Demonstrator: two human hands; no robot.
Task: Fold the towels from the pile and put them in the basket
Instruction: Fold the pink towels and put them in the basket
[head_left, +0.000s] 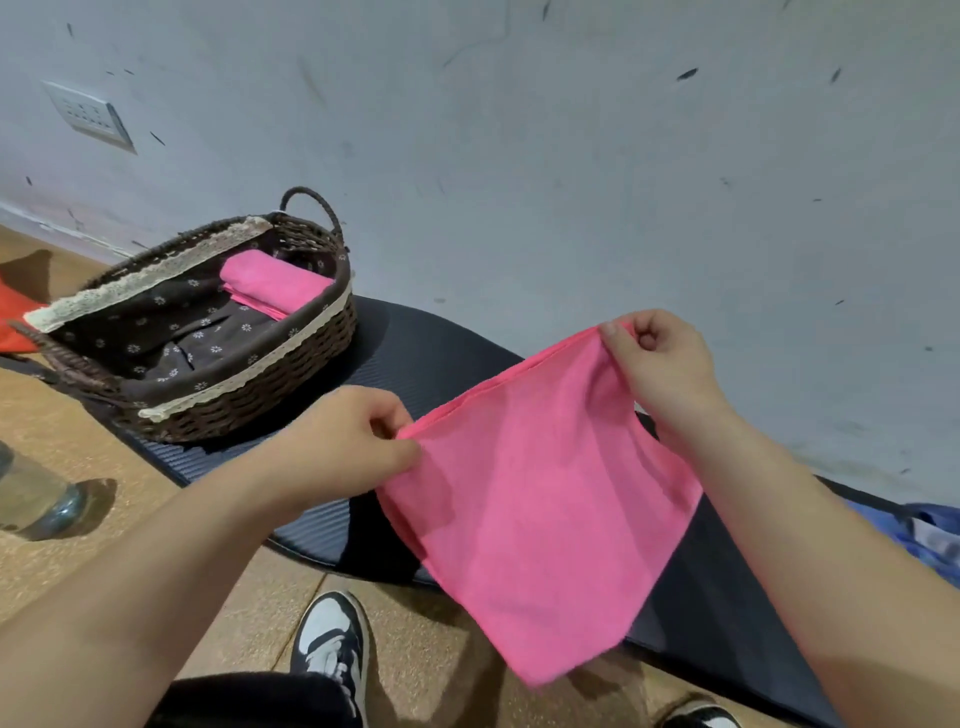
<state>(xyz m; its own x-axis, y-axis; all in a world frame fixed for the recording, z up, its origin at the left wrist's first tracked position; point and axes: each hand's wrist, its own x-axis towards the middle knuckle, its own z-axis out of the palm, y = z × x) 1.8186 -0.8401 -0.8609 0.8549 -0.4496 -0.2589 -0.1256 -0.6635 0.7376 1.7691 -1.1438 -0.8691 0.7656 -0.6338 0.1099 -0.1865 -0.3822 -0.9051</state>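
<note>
Head view: both hands hold a pink towel (545, 499) in the air above a dark mat (431, 343). The left hand (358, 441) pinches the upper left corner, its fingers (387, 415) curled tight on the cloth. The right hand (660, 364) pinches the upper right corner the same way, higher and farther off. The towel hangs slack, its lowest corner over the floor (249, 597) near a black-and-white shoe (332, 644). The wicker basket (249, 384) stands on the mat's far left end by the wall (571, 156), with a folded towel (275, 280) in its right end. Blue cloth (930, 540) shows at the right edge.
</note>
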